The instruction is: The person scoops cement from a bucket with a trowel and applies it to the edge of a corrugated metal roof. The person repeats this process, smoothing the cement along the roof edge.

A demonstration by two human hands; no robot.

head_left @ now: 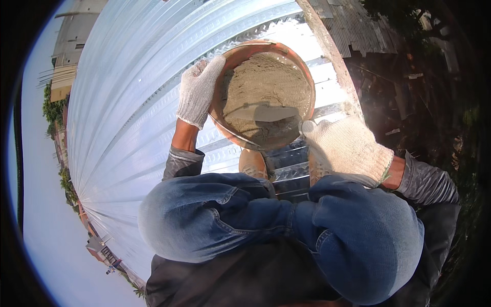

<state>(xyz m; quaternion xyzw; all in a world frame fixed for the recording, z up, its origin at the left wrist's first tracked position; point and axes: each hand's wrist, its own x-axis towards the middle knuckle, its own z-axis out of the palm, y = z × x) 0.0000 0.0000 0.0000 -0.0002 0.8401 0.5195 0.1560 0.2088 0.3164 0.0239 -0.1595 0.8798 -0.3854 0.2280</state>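
A reddish-orange bucket [309,77], its rim smeared, holds wet grey mortar [263,82] and stands in front of my shoes. My left hand [200,92], in a whitish knit glove, grips the bucket's left rim. On the near right side is my gloved right hand [348,148], closed, with the thumb at the rim. From it a trowel reaches into the bucket; its flat grey blade [276,113] lies in the mortar, partly coated. The trowel's handle is hidden by the glove.
I crouch on shiny corrugated metal roofing [128,102], knees bent in blue jeans [204,215]. A concrete edge [332,56] runs along the right, with a drop to dark, littered ground [399,112] beyond. A rusty corrugated roof [353,25] lies at the far right.
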